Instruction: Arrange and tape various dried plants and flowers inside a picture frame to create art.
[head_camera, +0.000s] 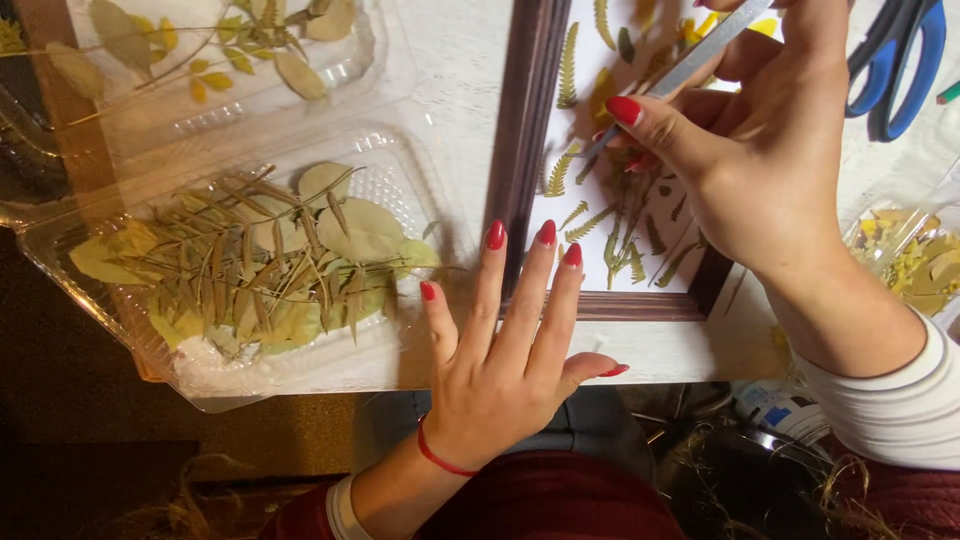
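Observation:
My right hand grips metal tweezers whose tips point down at the small pressed fern leaves lying on white paper inside a dark wooden picture frame. My left hand lies flat with fingers spread, its fingertips resting on the frame's lower left corner and the white table. It holds nothing. Just left of that hand, a clear plastic tray holds several dried green leaves and thin stems.
A second clear tray with yellowish dried leaves sits at the top left. Blue-handled scissors lie at the top right. Another clear container with yellow dried bits is at the right edge. The table's front edge runs below the frame.

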